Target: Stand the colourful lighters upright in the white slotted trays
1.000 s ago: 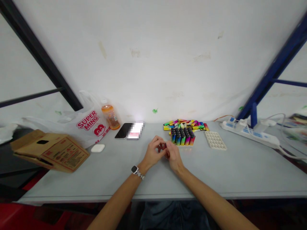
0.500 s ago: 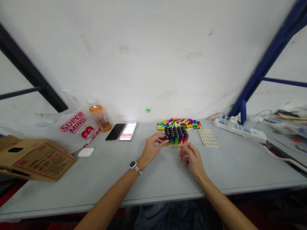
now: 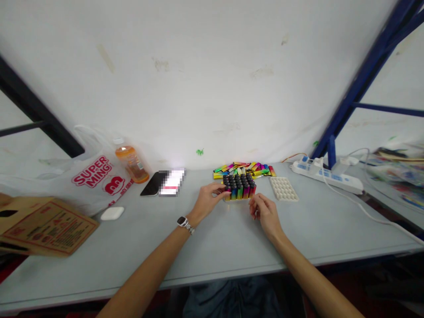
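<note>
Grey table (image 3: 212,251): black-topped lighters (image 3: 240,191) stand upright in tight rows, block looks mostly formed. Shiny pieces (image 3: 255,167) behind lie loose, not stood up. Left hand (image 3: 206,200) pinches the front-left lighter (image 3: 228,198). Right hand (image 3: 267,214) half-curled beside front-right corner; can't tell if holding anything.

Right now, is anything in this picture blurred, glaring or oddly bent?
Head view: square pixel blocks cover the area beside the dark device, and the wall glows pale behind them; same view: clutter at far right looks smeared; head view again: black post and blue post lean outward, perhaps lens distortion; the lighters are too small for fine detail.
</note>
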`<act>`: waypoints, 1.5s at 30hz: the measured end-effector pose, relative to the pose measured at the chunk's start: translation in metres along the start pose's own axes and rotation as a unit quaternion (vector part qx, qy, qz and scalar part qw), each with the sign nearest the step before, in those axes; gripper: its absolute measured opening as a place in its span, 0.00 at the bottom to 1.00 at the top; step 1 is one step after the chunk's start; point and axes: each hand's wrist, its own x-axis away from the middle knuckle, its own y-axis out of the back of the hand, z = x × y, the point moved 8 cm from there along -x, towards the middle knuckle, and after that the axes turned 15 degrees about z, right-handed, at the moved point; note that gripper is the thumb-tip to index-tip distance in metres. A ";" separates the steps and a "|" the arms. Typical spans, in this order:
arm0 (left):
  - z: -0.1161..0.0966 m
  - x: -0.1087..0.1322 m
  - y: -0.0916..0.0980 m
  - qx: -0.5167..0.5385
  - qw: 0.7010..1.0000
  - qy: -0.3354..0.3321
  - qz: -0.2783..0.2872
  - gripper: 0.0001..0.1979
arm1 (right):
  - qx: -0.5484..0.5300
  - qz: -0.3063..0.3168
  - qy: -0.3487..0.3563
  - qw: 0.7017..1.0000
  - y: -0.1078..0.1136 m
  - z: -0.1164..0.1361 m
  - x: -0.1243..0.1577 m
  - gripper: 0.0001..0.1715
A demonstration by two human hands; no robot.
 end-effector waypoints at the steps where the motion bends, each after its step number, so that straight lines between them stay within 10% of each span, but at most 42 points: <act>1: 0.000 -0.001 0.000 -0.007 1.000 -0.001 0.010 0.14 | 0.005 0.000 0.004 1.000 0.001 0.001 -0.001 0.19; 17: 0.029 0.002 -0.007 -0.021 0.993 0.105 0.052 0.15 | 0.212 -0.041 0.097 0.972 0.010 0.033 -0.018 0.17; 23: -0.034 0.010 0.011 -0.233 0.971 0.020 -0.053 0.21 | 0.320 -0.091 0.144 0.932 0.023 0.056 -0.020 0.15; 28: -0.079 -0.025 -0.023 -0.360 0.931 -0.037 0.043 0.41 | 0.464 0.011 0.151 0.872 0.007 0.075 -0.056 0.27; 34: -0.049 -0.052 -0.063 -0.379 0.914 0.022 0.144 0.53 | 0.526 0.162 -0.007 0.835 -0.013 0.037 -0.089 0.36; 39: -0.044 -0.050 -0.067 -0.374 0.916 0.013 0.147 0.51 | 0.475 0.183 -0.012 0.861 -0.013 0.026 -0.090 0.40; 45: -0.043 -0.053 -0.043 -0.327 0.933 0.037 0.144 0.59 | 0.198 0.156 0.018 0.968 0.013 0.030 -0.096 0.40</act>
